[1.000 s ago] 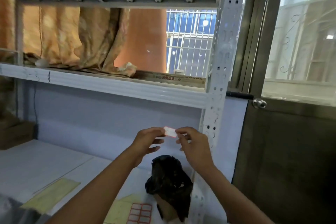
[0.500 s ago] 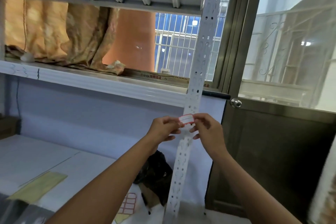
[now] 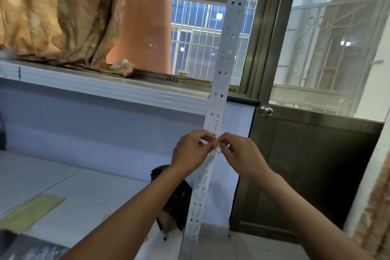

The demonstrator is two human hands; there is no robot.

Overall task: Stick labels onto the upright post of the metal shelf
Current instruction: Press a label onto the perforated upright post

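The white perforated upright post (image 3: 223, 74) of the metal shelf runs from top to bottom through the middle of the view. A small white label with a red border (image 3: 217, 149) lies against the post's front, below the shelf board. My left hand (image 3: 191, 151) pinches the label's left end and my right hand (image 3: 240, 155) pinches its right end, thumbs nearly touching. Most of the label is hidden by my fingers.
A white shelf board (image 3: 101, 88) carries orange cloth (image 3: 63, 27). On the lower shelf lie a black bag (image 3: 175, 196) and a yellow sheet (image 3: 29, 211). A brown door (image 3: 306, 164) with a round knob (image 3: 266, 110) stands right of the post.
Both hands moved right with the label from open air onto the post's front. The view shifted right, so the post now stands in the centre. The sheet of labels has dropped out of view.
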